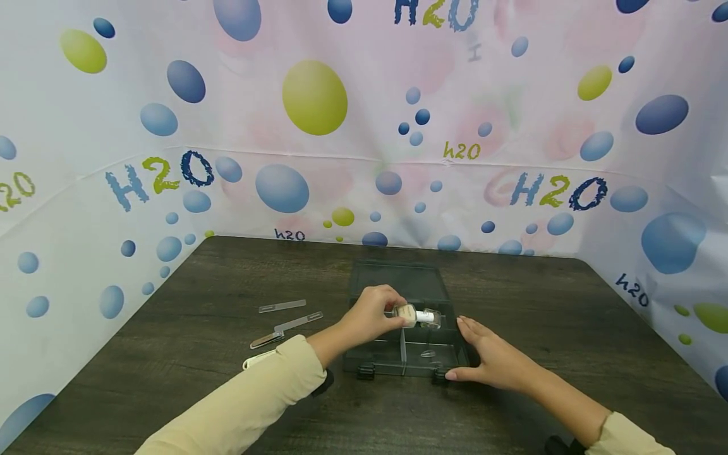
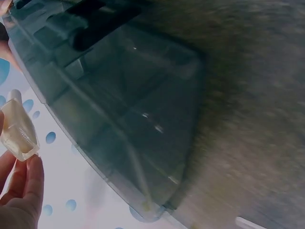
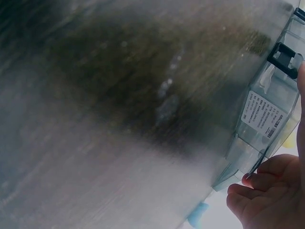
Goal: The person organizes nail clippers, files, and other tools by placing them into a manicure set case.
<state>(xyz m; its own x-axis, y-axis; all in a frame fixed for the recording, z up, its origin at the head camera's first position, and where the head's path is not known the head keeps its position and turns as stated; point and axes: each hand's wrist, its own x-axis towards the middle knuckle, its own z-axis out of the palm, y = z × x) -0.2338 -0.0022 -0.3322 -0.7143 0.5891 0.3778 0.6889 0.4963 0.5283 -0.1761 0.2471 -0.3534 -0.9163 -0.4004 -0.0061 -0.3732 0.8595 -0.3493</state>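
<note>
Plainly, the left hand (image 1: pixel 372 309) pinches the bottle (image 1: pixel 406 315) above the case (image 1: pixel 387 368), fingers covering its left end; a glassy shape (image 1: pixel 433 318) past the white cap (image 1: pixel 423 316) is hard to make out. The right hand (image 1: pixel 497 357) lies unclenched along the case's right side, thumb at the near right latch (image 1: pixel 440 375). A clear piece (image 1: pixel 428 354) in the near right compartment is too faint to identify. Left on the table (image 1: pixel 199 297): clipper (image 1: pixel 266 340) and two strips (image 1: pixel 298 321). The left sleeve (image 1: pixel 250 392) partly hides a black object (image 1: pixel 324 384); the label (image 3: pixel 262 113) is unreadable.
</note>
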